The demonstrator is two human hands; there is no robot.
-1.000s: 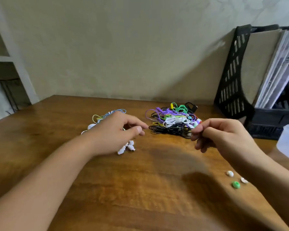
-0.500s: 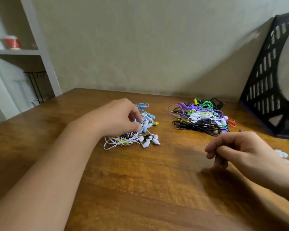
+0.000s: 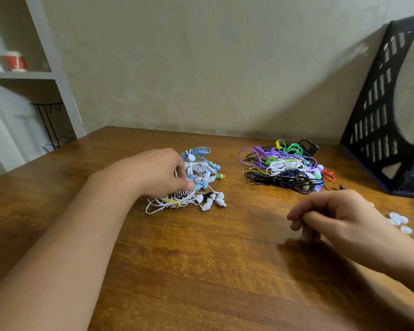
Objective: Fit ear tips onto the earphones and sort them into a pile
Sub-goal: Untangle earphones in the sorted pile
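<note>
Wooden table. Left hand curls fingers into white earphone pile, far left; pinch one cord only. Right hand loosely curled, seemingly empty; ear tips right.

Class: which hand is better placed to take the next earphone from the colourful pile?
Probably the right hand: it hovers just in front of the colourful pile, while the left hand rests on the white pile.

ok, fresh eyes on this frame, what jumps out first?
Two tangles of earphones on the wooden table: a white and blue pile at centre, which the left hand reaches into, and a multicoloured pile to its right. The right hand hovers curled near the loose ear tips at the right edge.
</note>
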